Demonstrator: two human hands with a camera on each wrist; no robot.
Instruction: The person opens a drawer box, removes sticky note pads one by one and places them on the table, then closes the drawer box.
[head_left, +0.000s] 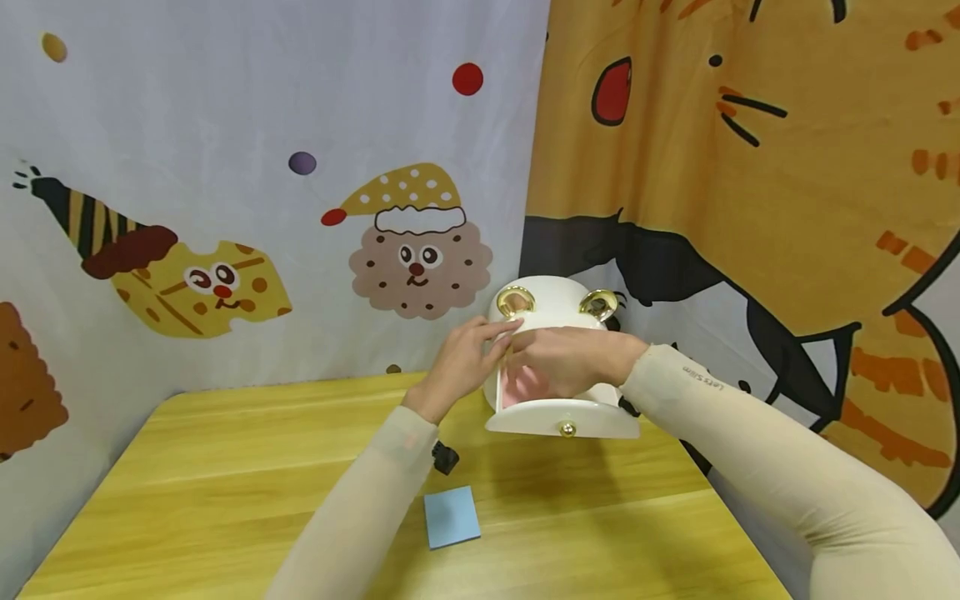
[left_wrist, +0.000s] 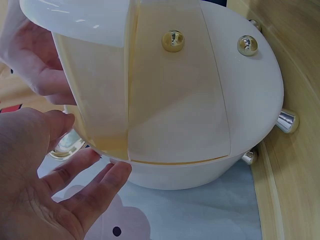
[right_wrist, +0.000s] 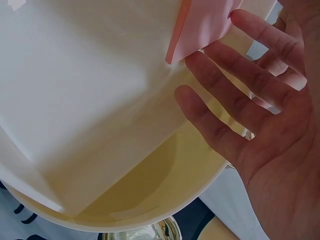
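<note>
A rounded white drawer box (head_left: 551, 292) with gold ear-shaped rings stands on the table, its upper drawer (head_left: 517, 422) pulled out. My right hand (head_left: 562, 358) reaches into that drawer. In the right wrist view the right hand's extended fingers (right_wrist: 215, 82) are spread at the edge of a pink sticky note pad (right_wrist: 202, 30); the thumb is hidden. My left hand (head_left: 465, 354) is at the box's left side. Seen from the left wrist, its fingertips (left_wrist: 120, 172) touch the box's rim beside the pulled-out drawer, and the fingers are fairly straight.
A blue sticky note pad (head_left: 452, 517) lies on the wooden table (head_left: 247, 483) in front of the box. Next to the left wrist is a small black object (head_left: 445, 458). Printed curtains (head_left: 225, 100) hang behind and to the right of the table.
</note>
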